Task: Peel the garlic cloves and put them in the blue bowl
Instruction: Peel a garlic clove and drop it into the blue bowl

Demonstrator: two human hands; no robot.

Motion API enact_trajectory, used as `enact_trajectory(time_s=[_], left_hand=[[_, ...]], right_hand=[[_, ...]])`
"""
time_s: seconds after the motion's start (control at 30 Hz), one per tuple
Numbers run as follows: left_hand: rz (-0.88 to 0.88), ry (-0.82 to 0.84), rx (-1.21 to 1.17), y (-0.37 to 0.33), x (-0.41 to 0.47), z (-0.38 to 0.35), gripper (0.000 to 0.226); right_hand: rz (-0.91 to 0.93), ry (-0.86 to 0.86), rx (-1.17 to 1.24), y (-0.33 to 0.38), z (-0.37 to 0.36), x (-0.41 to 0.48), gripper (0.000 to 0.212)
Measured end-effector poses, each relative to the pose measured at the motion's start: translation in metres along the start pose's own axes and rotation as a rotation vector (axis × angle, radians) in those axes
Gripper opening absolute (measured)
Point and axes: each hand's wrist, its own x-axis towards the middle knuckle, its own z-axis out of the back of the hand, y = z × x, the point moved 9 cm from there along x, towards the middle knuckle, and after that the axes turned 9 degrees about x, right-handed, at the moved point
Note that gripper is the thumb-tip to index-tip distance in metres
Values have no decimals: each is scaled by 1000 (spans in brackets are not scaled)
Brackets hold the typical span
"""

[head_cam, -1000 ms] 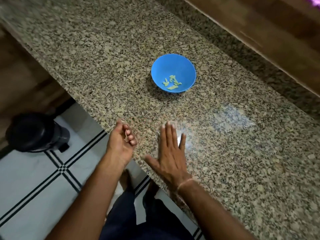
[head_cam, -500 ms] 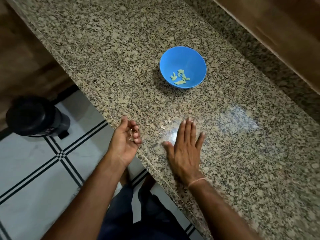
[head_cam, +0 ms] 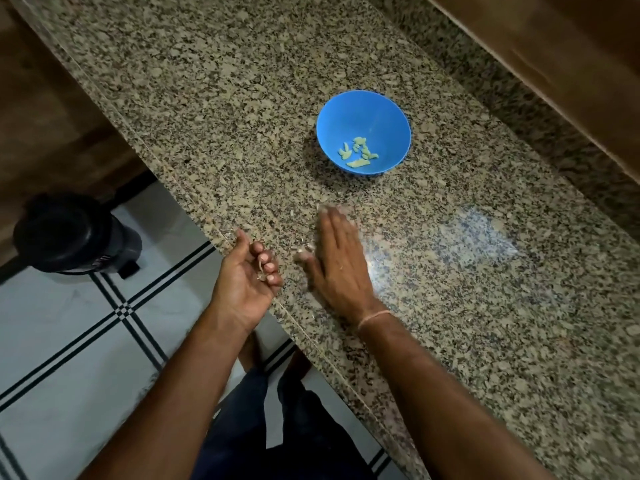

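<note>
The blue bowl (head_cam: pixel 381 112) stands on the granite counter (head_cam: pixel 485 306) with several peeled pale-green garlic cloves (head_cam: pixel 360 154) in its bottom. My right hand (head_cam: pixel 337 261) lies flat, palm down, on the counter in front of the bowl, fingers straight and slightly blurred. A few thin peel scraps (head_cam: pixel 304 249) lie by its thumb. My left hand (head_cam: pixel 246 278) is cupped palm up at the counter's front edge, its fingers curled round bits of garlic peel (head_cam: pixel 261 268). No unpeeled clove is visible.
The counter's front edge (head_cam: pixel 194 199) runs diagonally, with tiled floor (head_cam: pixel 69 341) below. A black round bin (head_cam: pixel 69 233) stands on the floor at the left. A wooden cabinet (head_cam: pixel 554 64) overhangs the back right. My legs are below the edge.
My right hand has slid left across the counter towards my cupped left hand, closing the gap. The left hand has stayed at the edge. The view has shifted a little.
</note>
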Motion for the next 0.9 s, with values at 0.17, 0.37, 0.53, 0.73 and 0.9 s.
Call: enact_trajectory(time_s=[0.17,0.37,0.53,0.73,0.9], left_hand=[[10,-7,-3,4,-5,-3,49],[20,-22,-2,6,-2,2,45],[54,-40,18,16,1,-5,41],[30,-142,6,23,4,-16,38],[105,-55,-116,34,3,-56,52]], right_hand=[[203,22,-90,30,-18,-16,60],[225,-185,-93,22,7,-57,35],[187,-165,-142,27,10,-35,12],[-382,-121,656,15,34,-28,8],[-369,-159,645,44,56,-40,10]])
